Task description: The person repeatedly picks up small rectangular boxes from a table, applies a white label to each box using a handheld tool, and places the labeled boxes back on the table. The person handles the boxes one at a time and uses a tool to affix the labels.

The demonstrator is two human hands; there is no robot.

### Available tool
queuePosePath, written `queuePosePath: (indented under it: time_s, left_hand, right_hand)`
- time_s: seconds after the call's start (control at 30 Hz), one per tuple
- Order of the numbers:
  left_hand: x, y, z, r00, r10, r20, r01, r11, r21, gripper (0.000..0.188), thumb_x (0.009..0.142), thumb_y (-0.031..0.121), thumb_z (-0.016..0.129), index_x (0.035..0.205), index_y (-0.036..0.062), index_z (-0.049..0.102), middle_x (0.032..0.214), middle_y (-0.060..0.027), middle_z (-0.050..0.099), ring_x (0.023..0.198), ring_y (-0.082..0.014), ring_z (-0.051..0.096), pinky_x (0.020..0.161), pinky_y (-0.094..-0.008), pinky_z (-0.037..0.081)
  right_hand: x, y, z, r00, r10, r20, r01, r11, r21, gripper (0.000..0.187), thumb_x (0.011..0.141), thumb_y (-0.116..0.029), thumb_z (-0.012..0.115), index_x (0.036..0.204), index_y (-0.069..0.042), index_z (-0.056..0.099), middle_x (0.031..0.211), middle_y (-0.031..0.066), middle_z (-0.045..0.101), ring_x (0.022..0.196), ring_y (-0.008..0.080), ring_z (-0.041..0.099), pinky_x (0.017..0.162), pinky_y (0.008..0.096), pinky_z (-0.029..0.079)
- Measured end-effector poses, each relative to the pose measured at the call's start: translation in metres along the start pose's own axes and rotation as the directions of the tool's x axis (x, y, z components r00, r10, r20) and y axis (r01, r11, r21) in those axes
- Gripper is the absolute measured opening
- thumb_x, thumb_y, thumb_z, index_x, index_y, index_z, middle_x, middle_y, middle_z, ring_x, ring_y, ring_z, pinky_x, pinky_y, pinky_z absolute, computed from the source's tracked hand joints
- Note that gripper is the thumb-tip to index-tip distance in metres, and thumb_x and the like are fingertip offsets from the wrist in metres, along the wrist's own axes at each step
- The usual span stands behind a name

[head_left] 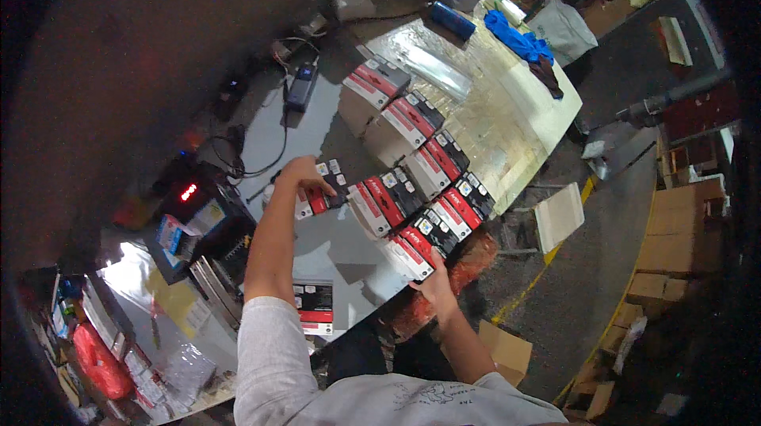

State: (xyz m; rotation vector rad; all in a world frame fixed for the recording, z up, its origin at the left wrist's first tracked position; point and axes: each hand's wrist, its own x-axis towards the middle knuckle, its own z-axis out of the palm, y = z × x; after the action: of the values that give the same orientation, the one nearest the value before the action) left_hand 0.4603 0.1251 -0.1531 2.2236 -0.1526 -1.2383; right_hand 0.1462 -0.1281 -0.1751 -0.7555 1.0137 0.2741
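At least eight red-and-black boxes [387,201], two bare hands [302,173], one blue cloth [518,38], one blue cylinder [453,21], one red bag [101,362]

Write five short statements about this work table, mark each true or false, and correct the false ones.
1. The left hand holds a red, black and white box. True.
2. A blue cloth lies toward the far side of the table. True.
3. The right hand is on the blue cloth. False: it touches the end box of the boxes nearest the person.
4. The glowing red display is on the person's right. False: it is on the left.
5. A red bag shows at the lower left. True.
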Motion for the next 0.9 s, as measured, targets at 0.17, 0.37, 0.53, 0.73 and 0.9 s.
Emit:
queuePosePath:
  time_s: [0.17, 0.37, 0.53, 0.73, 0.9]
  left_hand:
    - [-0.007, -0.017, 0.023, 0.998, 0.008, -0.057, -0.002, 0.994, 0.109, 0.076, 0.040, 0.038, 0.089, 0.095, -0.0037, 0.057, 0.084, -0.0153, 0.065, 0.063, -0.0228, 0.065, 0.051, -0.0366, 0.056]
    - [-0.051, -0.039, 0.069, 0.977, 0.040, -0.211, -0.037, 0.999, 0.020, 0.096, 0.038, 0.050, 0.086, 0.110, -0.0031, 0.052, 0.094, -0.0172, 0.063, 0.085, -0.0266, 0.064, 0.068, -0.0364, 0.053]
    - [-0.067, -0.058, 0.084, 0.978, 0.045, -0.205, -0.076, 0.986, -0.149, 0.116, 0.040, 0.056, 0.082, 0.127, -0.0054, 0.037, 0.120, -0.0227, 0.049, 0.101, -0.0341, 0.057, 0.086, -0.0399, 0.046]
    - [-0.014, -0.015, 0.053, 0.942, 0.202, -0.270, -0.306, 0.848, -0.433, 0.119, 0.048, 0.055, 0.080, 0.133, -0.0098, 0.027, 0.135, -0.0240, 0.034, 0.118, -0.0339, 0.045, 0.098, -0.0417, 0.036]
    - [0.029, 0.055, 0.070, 0.842, 0.241, 0.483, -0.073, 0.938, -0.339, 0.072, 0.068, 0.044, 0.073, 0.120, 0.0006, 0.048, 0.109, -0.0177, 0.060, 0.090, -0.0268, 0.064, 0.073, -0.0417, 0.052]
  right_hand:
    - [0.002, 0.004, 0.000, 0.999, -0.030, 0.019, 0.030, 0.999, -0.014, 0.067, 0.075, -0.064, 0.053, 0.125, -0.020, 0.046, 0.127, 0.0046, 0.050, 0.116, 0.0269, 0.044, 0.095, 0.0559, 0.024]
    - [0.004, 0.003, -0.004, 0.999, -0.042, -0.002, 0.042, 0.999, -0.019, 0.059, 0.074, -0.053, 0.061, 0.123, -0.021, 0.048, 0.121, 0.0023, 0.054, 0.111, 0.0263, 0.049, 0.090, 0.0618, 0.028]
    - [0.005, 0.002, -0.004, 0.998, -0.048, -0.037, 0.045, 0.996, -0.072, 0.062, 0.072, -0.049, 0.066, 0.122, -0.019, 0.046, 0.120, 0.0021, 0.053, 0.111, 0.0248, 0.048, 0.090, 0.0613, 0.029]
    - [0.008, 0.002, 0.001, 0.998, -0.056, -0.041, 0.053, 0.996, -0.075, 0.066, 0.070, -0.049, 0.068, 0.124, -0.020, 0.043, 0.125, 0.0022, 0.048, 0.115, 0.0235, 0.044, 0.091, 0.0613, 0.029]
    - [0.007, 0.001, 0.000, 0.998, -0.051, -0.046, 0.047, 0.996, -0.078, 0.065, 0.073, -0.048, 0.066, 0.125, -0.017, 0.044, 0.122, 0.0035, 0.052, 0.111, 0.0245, 0.048, 0.090, 0.0608, 0.030]
